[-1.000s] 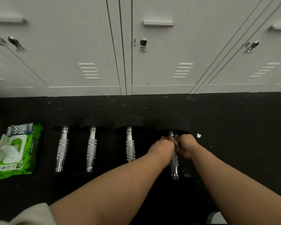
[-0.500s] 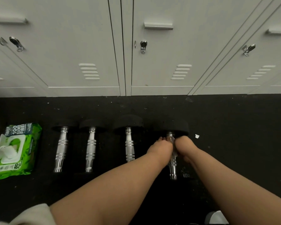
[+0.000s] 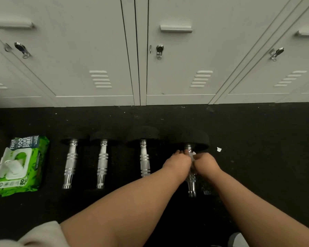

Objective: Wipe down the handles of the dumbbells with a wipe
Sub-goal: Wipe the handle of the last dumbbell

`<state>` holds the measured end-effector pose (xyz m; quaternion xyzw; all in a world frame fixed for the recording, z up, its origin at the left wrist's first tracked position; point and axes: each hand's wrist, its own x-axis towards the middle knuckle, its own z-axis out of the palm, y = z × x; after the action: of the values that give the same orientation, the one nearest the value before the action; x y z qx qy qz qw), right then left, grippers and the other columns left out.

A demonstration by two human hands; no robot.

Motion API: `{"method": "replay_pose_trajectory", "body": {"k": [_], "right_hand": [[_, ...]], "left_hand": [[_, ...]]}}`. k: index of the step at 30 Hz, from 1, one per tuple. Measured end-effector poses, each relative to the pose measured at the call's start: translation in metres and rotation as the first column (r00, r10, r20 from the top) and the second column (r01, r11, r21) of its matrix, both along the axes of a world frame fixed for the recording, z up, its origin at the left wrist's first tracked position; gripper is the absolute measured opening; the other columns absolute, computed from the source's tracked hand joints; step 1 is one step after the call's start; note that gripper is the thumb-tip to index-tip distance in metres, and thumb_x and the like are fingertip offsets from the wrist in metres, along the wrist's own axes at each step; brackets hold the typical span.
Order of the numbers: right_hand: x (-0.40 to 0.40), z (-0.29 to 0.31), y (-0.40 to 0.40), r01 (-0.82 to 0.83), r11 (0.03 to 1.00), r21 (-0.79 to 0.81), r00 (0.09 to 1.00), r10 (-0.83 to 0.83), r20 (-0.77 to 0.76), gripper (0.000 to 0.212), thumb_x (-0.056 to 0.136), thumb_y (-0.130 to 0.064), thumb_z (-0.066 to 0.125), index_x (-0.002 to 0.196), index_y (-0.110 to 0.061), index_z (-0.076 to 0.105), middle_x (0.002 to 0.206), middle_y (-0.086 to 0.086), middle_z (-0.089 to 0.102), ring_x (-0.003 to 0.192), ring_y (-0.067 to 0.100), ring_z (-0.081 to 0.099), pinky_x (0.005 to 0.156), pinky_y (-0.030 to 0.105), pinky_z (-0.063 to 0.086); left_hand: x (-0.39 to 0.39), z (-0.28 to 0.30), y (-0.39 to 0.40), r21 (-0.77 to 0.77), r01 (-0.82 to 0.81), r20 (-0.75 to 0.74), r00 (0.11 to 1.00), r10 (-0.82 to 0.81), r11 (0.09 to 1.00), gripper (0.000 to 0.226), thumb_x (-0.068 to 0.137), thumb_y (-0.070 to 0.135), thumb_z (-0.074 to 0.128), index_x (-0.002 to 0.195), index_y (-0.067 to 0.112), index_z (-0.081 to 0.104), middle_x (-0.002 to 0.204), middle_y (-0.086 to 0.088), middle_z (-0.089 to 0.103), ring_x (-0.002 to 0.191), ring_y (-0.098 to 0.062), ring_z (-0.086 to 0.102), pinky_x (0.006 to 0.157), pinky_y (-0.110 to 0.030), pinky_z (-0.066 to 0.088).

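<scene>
Four dumbbells with chrome handles and black heads lie side by side on the black floor. Both my hands are on the rightmost dumbbell [image 3: 191, 184], near its far head. My left hand [image 3: 177, 162] curls round the handle from the left. From the right, my right hand [image 3: 206, 163] wraps the same handle, and a bit of white wipe [image 3: 194, 154] shows at its fingertips. Most of the wipe is hidden between the hands. The other three handles [image 3: 70, 163] [image 3: 102, 163] [image 3: 144, 160] lie untouched to the left.
A green pack of wipes [image 3: 21, 164] with its white lid flipped up lies at the far left. White lockers [image 3: 177, 68] close off the back. A small white scrap [image 3: 219, 149] sits on the floor right of the dumbbells.
Both hands have stayed on the rightmost handle with only small shifts along it. A sliver of white wipe now shows at the right hand's fingertips.
</scene>
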<state>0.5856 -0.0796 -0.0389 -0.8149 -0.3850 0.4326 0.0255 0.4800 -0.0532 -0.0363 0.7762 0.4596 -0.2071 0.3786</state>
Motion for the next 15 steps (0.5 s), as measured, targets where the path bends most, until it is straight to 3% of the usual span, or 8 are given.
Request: {"method": "replay_pose_trajectory", "body": {"k": [5,9,12,15], "right_hand": [[0.002,0.0,-0.004,0.139,0.979,-0.146,0.981,-0.157,-0.118,0.033,0.085,0.004,0.042,0.056,-0.008,0.052,0.054,0.009,0.052,0.044,0.018,0.046,0.053,0.028,0.04],[-0.002,0.016,-0.007,0.099,0.949,-0.299,0.976,-0.151,-0.157,0.036,0.09,0.008,0.034,0.059,-0.007,0.046,0.033,0.002,0.047,0.03,0.013,0.044,0.033,0.015,0.037],[-0.001,0.019,-0.006,0.045,0.915,-0.401,0.975,-0.128,-0.182,0.032,0.091,0.006,0.031,0.066,-0.004,0.049,0.036,0.005,0.053,0.029,0.015,0.052,0.036,0.022,0.042],[0.001,0.012,-0.014,0.179,0.904,-0.388,0.899,-0.31,-0.309,0.036,0.093,0.005,0.027,0.069,-0.002,0.054,0.041,0.007,0.06,0.032,0.013,0.055,0.041,0.022,0.043]], "left_hand": [[0.002,0.001,-0.002,0.029,0.004,0.001,1.0,-0.004,1.0,0.066,0.094,0.001,0.043,0.151,0.003,0.01,0.154,-0.023,0.02,0.145,-0.035,0.02,0.114,-0.044,0.027],[0.002,-0.003,-0.003,0.051,0.018,0.001,1.0,-0.018,0.999,0.068,0.093,-0.002,0.044,0.151,0.002,0.008,0.155,-0.023,0.019,0.145,-0.035,0.018,0.115,-0.044,0.026],[0.002,-0.002,-0.001,0.026,0.014,-0.02,1.0,-0.013,1.0,0.07,0.093,-0.002,0.045,0.151,0.003,0.007,0.155,-0.023,0.017,0.145,-0.035,0.018,0.116,-0.045,0.026],[0.002,-0.002,0.0,-0.001,0.009,-0.025,1.0,-0.009,1.0,0.074,0.093,0.004,0.051,0.151,0.003,0.006,0.156,-0.022,0.014,0.146,-0.035,0.015,0.116,-0.045,0.024]]}}
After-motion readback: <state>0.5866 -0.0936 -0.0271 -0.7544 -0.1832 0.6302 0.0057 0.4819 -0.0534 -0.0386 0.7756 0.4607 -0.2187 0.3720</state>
